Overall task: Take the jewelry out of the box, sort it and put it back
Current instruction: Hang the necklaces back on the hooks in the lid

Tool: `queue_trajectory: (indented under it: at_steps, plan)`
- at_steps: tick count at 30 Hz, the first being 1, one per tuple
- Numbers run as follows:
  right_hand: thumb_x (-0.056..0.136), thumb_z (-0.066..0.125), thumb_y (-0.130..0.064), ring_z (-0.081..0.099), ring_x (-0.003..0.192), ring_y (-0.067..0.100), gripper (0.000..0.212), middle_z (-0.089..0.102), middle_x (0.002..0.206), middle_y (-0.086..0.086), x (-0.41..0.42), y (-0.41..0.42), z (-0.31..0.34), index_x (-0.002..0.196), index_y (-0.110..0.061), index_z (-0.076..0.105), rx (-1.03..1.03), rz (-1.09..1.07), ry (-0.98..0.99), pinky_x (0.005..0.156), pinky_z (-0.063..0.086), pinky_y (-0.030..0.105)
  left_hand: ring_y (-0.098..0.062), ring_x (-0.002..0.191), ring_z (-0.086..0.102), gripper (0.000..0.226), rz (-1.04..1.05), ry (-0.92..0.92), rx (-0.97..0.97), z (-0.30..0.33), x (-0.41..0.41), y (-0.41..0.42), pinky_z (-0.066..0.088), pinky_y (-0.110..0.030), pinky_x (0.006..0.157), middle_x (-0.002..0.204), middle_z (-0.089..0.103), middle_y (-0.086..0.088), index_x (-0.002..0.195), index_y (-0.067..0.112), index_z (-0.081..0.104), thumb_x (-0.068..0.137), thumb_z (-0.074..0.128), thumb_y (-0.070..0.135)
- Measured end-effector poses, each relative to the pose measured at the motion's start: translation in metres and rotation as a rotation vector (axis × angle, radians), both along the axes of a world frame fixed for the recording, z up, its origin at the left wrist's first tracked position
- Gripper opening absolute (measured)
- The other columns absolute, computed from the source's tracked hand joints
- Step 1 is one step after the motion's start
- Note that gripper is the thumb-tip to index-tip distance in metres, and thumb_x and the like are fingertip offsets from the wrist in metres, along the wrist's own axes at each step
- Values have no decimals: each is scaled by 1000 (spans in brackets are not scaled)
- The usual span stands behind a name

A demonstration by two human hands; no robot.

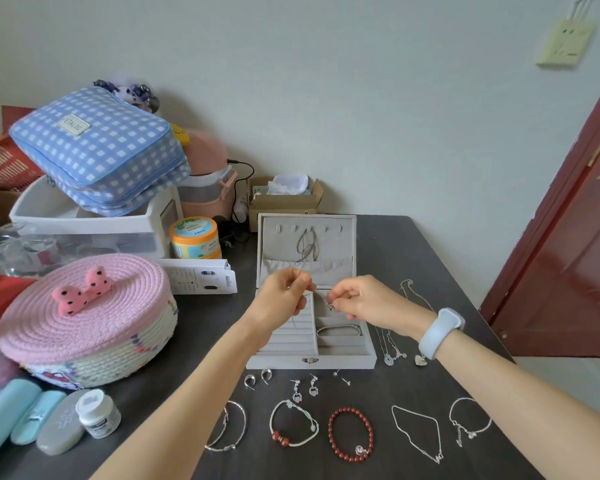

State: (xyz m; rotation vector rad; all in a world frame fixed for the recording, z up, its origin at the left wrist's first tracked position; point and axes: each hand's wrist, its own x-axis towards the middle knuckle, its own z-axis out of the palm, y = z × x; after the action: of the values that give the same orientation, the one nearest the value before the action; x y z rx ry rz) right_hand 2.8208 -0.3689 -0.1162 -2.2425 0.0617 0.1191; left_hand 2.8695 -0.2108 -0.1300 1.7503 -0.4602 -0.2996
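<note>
Above the open jewelry box [340, 362], the left hand [284, 294] and the right hand [364, 299] each pinched one end of a thin silver chain [321, 296], fingertips closed on it. Bare dark table [430, 244] lay right of the box. In front of the box lay earrings [303, 388] and a red bead bracelet [350, 434].
</note>
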Motion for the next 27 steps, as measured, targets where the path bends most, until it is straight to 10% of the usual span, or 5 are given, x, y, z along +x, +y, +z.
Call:
queue_trajectory:
  at_steps: [7,13,20,27]
  plan:
    - [89,52,-8,53,60,6,14,60,76,-1,6,-9,-6,96,-9,64,-3,-62,-73,51,37,3,-3,49,50,20,53,56,-132,0,6,0,43,-18,54,79,63,0,90,4,52,99,39,17]
    - [89,52,-11,56,80,15,26,61,98,1,12,-2,-38,113,-13,60,89,-249,-166,68,43,17,-7,55,53,18,12,344,-334,-1,2,-12,40,-18,54,89,68,-2,93,8,50,100,37,17]
    - [89,48,0,57,84,8,28,62,95,-11,6,14,-67,92,-26,59,515,-336,-250,63,44,12,-5,46,46,12,-42,139,38,15,17,-15,37,-15,48,81,66,-3,90,7,55,96,46,12]
    - [88,52,-2,58,92,5,27,64,102,-12,14,27,-69,102,-23,62,725,-275,-259,73,45,16,-8,51,45,21,-194,210,-58,44,24,-5,34,-14,43,94,69,3,102,13,66,95,48,18]
